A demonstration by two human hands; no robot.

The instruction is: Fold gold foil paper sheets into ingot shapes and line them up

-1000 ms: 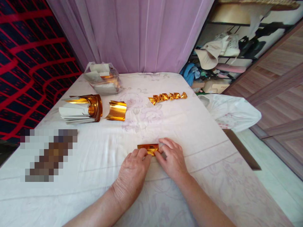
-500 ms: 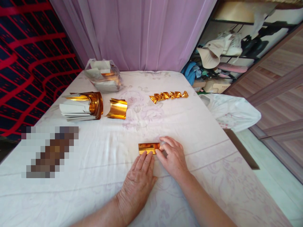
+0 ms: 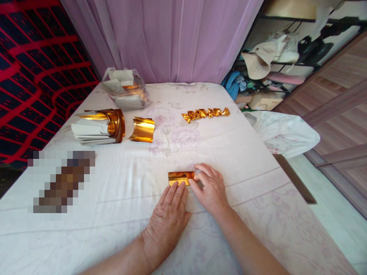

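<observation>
A small folded piece of gold foil paper (image 3: 180, 176) lies flat on the tablecloth in front of me. My left hand (image 3: 169, 214) rests palm down with its fingers stretched out, the fingertips pressing on the near edge of the foil paper. At the right end, my right hand (image 3: 210, 189) is curled, and its thumb and index finger pinch the corner. Part of that end is hidden behind the fingers. Farther off, a single curved gold foil sheet (image 3: 143, 130) lies beside a stack of curled gold foil sheets (image 3: 116, 126) with white backs.
A row of folded gold foil pieces (image 3: 205, 114) lies toward the far right of the table (image 3: 120, 172). At the back left sits a clear plastic bag (image 3: 124, 89) of more sheets. A blurred-out patch (image 3: 65, 179) covers something at left. Shelves and a white bag (image 3: 289, 131) stand right.
The view has shifted slightly. Both hands and the foil paper stay in almost the same position.
</observation>
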